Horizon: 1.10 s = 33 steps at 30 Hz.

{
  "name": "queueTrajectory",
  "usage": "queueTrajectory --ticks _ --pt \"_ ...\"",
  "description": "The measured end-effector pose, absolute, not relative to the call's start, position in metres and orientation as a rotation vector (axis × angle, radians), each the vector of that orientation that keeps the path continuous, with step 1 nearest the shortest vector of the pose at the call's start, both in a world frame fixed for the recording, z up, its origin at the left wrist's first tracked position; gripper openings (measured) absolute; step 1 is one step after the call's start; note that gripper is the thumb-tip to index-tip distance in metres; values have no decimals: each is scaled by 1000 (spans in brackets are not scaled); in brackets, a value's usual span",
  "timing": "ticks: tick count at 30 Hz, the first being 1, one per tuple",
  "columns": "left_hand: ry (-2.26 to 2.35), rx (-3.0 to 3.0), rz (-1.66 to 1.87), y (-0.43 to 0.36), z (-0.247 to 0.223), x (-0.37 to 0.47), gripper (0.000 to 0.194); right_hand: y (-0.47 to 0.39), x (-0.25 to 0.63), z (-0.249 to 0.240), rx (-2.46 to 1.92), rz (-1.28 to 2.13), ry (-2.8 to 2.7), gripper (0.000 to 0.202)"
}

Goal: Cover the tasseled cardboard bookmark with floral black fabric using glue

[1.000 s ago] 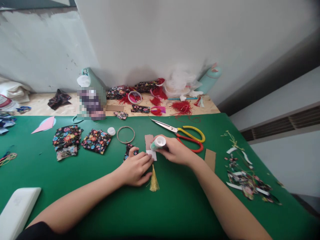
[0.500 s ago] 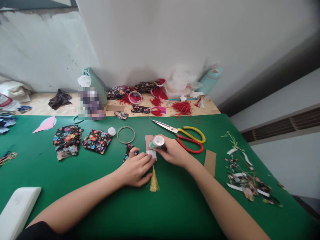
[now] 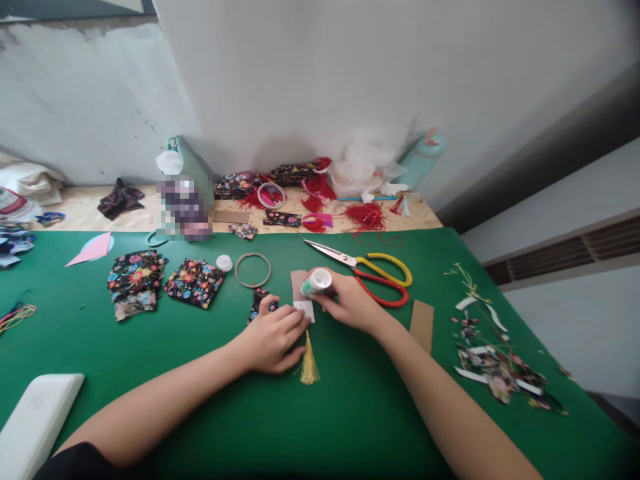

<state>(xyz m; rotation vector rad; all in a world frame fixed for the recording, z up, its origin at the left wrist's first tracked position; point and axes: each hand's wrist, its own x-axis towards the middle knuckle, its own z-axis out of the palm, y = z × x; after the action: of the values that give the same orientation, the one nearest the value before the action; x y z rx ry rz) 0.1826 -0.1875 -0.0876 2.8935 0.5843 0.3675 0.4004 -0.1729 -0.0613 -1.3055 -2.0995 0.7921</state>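
My right hand [image 3: 353, 305] is closed around a white glue stick with a green label [image 3: 317, 283], holding it tilted with its lower end over a small cardboard strip [image 3: 299, 280]. A white paper piece [image 3: 306, 311] lies at the strip's near end. My left hand [image 3: 274, 337] rests with fingers stretched out, the fingertips pressing the paper's left edge. Below the paper hangs a yellow tassel [image 3: 309, 363], beside my left thumb. Partly hidden behind my left hand is a black floral fabric piece [image 3: 258, 303].
Scissors with red and yellow handles [image 3: 370, 270] lie beyond my right hand. A brown card strip [image 3: 422, 325] and fabric scraps [image 3: 500, 373] are to the right. Leftward sit a ring [image 3: 253, 270], a white cap [image 3: 224, 263] and folded floral fabric [image 3: 195, 283]. Bottles [image 3: 420, 160] stand behind.
The glue stick in my right hand has shifted very slightly right and up over the cardboard strip. My left hand keeps its place on the paper.
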Motion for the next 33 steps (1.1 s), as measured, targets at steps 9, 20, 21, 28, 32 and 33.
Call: queueTrajectory --ticks 9,20,21,28,32,33 --pt "580 2886 399 -187 -87 184 42 -173 394 -67 -1264 641 -1848 27" --pt "579 2888 380 -186 -87 183 43 -177 389 -65 -1302 852 -1689 27" --pt "578 2887 379 -186 -87 183 42 -177 388 -65 -1278 850 -1763 26" --pt "573 2888 408 -186 -88 183 43 -179 381 -62 -1138 766 -2079 30" --pt "574 2889 411 -187 -88 183 43 -178 381 -60 -1147 717 -2162 31" --pt "577 2890 412 -187 -89 183 43 -177 381 -60 -1147 691 -2176 29"
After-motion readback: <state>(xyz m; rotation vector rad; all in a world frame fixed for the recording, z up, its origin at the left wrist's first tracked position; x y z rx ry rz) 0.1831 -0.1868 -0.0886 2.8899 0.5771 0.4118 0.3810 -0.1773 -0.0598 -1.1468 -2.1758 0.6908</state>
